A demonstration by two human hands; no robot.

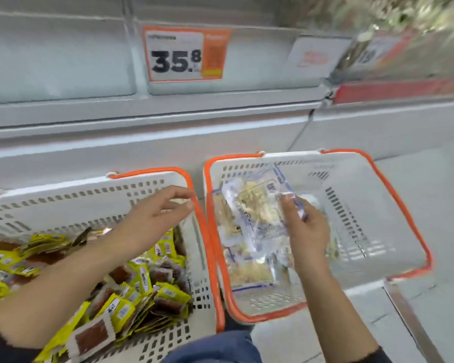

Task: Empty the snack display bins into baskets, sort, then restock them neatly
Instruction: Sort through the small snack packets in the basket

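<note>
Two white baskets with orange rims stand on the floor below the display shelf. The left basket (152, 179) holds several yellow snack packets (142, 284) with brown contents. The right basket (364, 205) holds several clear packets with pale contents (247, 273) along its left side. My right hand (307, 231) grips one clear packet (254, 205) over that pile. My left hand (157, 213) hovers over the left basket near its right rim, fingers loosely curved and holding nothing.
A white display bin front (63, 64) runs across the top, with an orange price tag reading 35.8 (185, 55). More tags sit to the right, blurred. Grey floor tiles (430, 323) lie right of the baskets. A blue trouser knee (215, 349) shows at the bottom.
</note>
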